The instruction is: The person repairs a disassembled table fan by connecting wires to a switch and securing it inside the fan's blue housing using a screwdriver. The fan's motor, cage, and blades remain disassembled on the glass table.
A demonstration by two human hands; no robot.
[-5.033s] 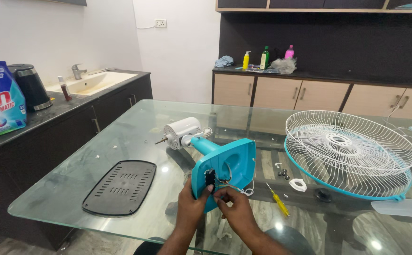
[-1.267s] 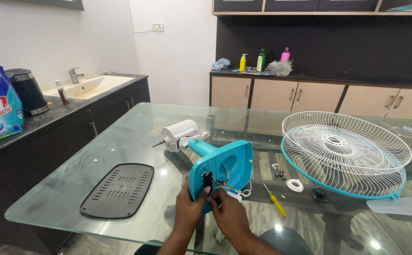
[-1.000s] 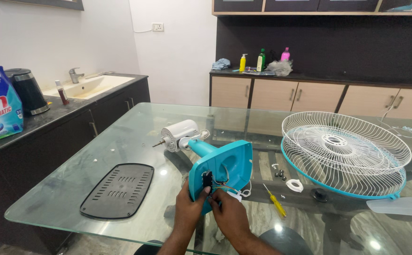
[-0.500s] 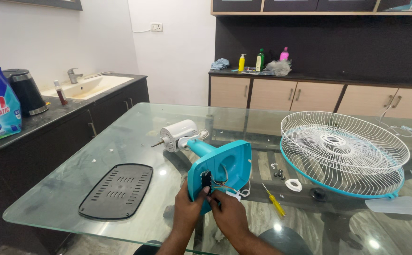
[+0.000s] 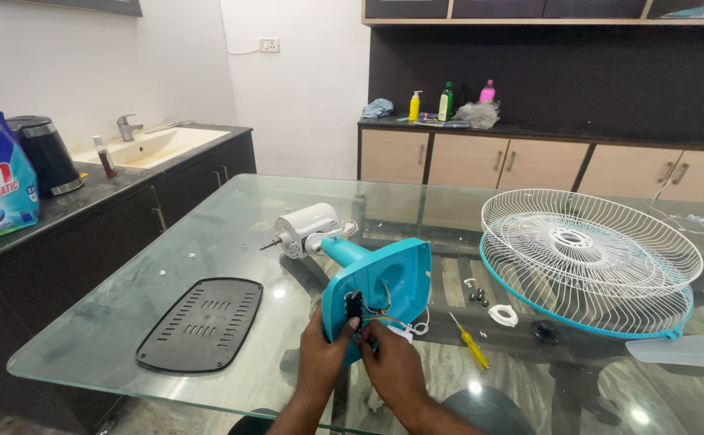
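- Fan stand lying near table edge, long axis running far-left to near-right, motor end pointing far-left.
- Left hand grasping base edge.
- Right hand pinching wires.

Both hands close together, fingers curled

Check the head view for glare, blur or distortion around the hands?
Head view: sharp overall, no motion blur. Glass table shows bright lamp reflections near the yellow screwdriver and at lower right. Left hand and right hand on the teal fan base are evenly lit. Slight wide-angle bowing at the edges.
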